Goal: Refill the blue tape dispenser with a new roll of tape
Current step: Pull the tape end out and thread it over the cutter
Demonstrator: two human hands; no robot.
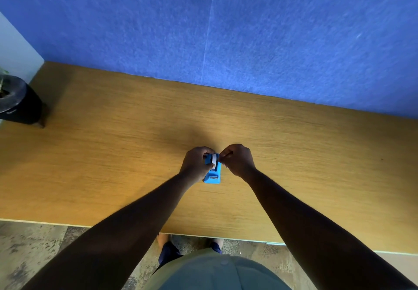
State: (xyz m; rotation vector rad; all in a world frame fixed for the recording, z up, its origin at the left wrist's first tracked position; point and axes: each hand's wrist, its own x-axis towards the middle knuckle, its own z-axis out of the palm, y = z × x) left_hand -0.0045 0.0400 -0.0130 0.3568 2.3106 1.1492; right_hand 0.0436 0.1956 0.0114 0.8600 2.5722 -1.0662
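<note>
The blue tape dispenser (pixel 213 175) stands on the wooden desk (pixel 113 154), its cutter end towards me. A white roll of tape (pixel 213 159) sits at its far end, between my two hands. My left hand (pixel 196 163) is closed around the roll from the left, thumb and fingers on it, and it covers the dispenser's left side. My right hand (pixel 237 159) is pinched shut at the roll's right edge; what its fingertips hold is too small to tell.
A black pot with a plant (pixel 18 99) stands at the desk's far left corner. A blue felt partition (pixel 226 29) rises behind the desk. The desk's front edge runs just before my body, with patterned floor below.
</note>
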